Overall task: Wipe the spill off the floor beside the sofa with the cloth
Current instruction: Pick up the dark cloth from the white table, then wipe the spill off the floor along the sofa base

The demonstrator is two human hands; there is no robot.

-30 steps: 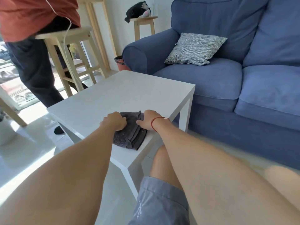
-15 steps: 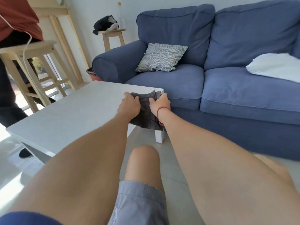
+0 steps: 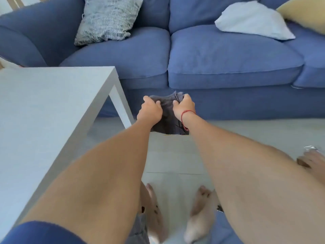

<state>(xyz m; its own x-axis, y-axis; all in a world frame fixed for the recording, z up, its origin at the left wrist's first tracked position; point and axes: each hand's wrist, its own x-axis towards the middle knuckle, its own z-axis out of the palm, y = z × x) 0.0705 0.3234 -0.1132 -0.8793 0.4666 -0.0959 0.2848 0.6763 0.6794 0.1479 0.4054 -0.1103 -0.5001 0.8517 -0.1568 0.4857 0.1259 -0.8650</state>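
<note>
Reaching forward, left hand (image 3: 149,112) and right hand (image 3: 184,107) clutch the cloth (image 3: 168,118), fingers curled.

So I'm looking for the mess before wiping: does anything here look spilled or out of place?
No spill shows on the bare floor in front of the sofa. Both hands, left hand and right hand, hold the grey cloth bunched above it. A crinkled shiny scrap lies at the right edge, too blurred to identify.
</note>
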